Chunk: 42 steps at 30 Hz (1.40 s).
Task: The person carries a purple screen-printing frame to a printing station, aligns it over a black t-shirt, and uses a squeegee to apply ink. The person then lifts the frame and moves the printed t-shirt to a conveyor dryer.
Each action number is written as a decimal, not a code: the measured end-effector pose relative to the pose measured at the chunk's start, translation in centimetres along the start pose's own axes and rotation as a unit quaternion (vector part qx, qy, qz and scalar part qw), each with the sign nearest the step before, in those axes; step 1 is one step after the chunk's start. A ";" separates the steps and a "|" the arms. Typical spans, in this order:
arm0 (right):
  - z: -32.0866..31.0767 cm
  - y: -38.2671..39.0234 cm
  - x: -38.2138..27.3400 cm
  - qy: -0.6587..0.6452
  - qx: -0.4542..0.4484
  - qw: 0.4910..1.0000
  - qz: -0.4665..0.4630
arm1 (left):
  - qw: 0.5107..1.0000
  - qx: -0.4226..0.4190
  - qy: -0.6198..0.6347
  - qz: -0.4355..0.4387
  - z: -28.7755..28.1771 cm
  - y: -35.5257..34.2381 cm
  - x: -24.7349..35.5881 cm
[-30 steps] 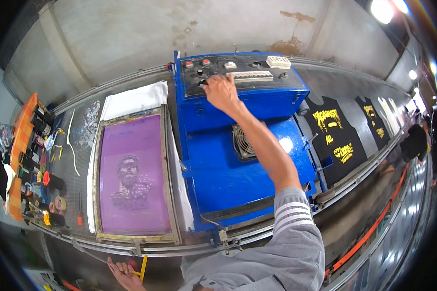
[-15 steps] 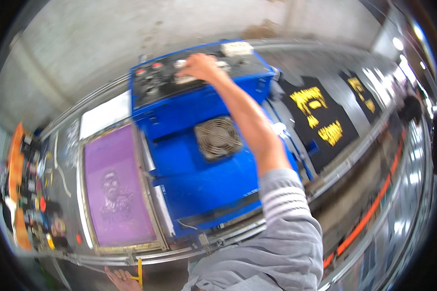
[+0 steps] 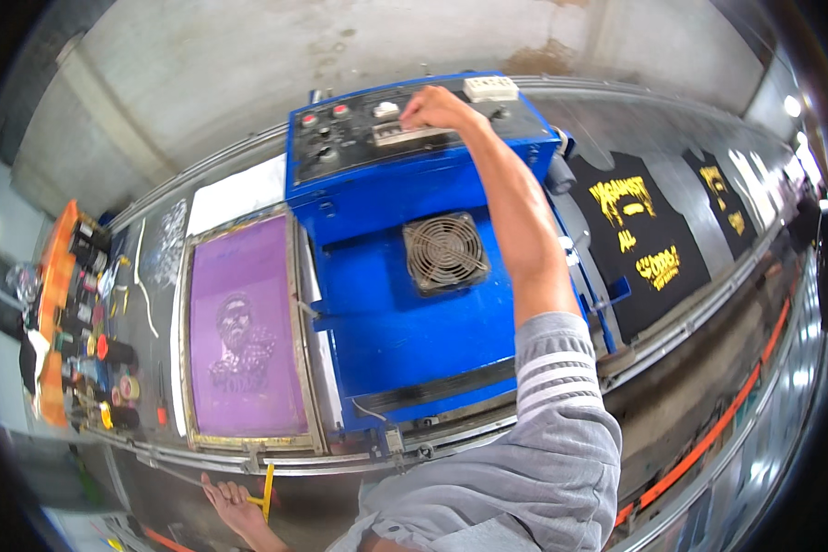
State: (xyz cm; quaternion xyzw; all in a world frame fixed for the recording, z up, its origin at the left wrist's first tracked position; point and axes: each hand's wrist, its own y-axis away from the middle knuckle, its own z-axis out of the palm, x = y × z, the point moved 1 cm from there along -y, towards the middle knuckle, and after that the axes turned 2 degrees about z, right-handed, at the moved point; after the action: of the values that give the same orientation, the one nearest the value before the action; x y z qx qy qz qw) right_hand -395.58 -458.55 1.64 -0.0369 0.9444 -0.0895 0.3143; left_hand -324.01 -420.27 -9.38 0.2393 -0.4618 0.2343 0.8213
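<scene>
A blue machine (image 3: pixel 405 340) carries a dark control panel (image 3: pixel 345 156) with red buttons, knobs, a fan grille (image 3: pixel 444 251) below and a row of white switches (image 3: pixel 388 136). My right hand (image 3: pixel 437 109) reaches up over that row, fingers closed at the switches; whatever is in the fingertips is too small to name. My left hand (image 3: pixel 235 506), low at the front, has its fingers curled round a yellow handle (image 3: pixel 268 488) beside the rail. Left of the machine lies a purple screen (image 3: pixel 239 262) in a metal frame, bearing a portrait image.
Ink pots, tape rolls and tools crowd the left end of the bench (image 3: pixel 147 359) by an orange board (image 3: pixel 53 322). Black shirts (image 3: pixel 644 258) with yellow prints lie to the right. A metal rail (image 3: pixel 469 442) runs along the front. A dark-clothed person (image 3: pixel 805 216) is at the far right.
My right hand has moved from a black knob at the panel's left to the switch row, farther right. My left hand keeps its place by the yellow handle. The whole view has shifted slightly.
</scene>
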 end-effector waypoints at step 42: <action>11.7 -6.5 -15.2 0.419 0.022 0.906 -0.053 | 0.996 0.046 0.055 0.056 -8.9 5.8 2.4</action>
State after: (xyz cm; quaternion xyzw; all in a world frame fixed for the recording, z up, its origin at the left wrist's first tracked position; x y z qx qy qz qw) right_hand -376.36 -464.72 2.61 -0.0391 0.9835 -0.1344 -0.1147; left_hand -320.67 -409.95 -10.38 0.2375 -0.4172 0.3138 0.8192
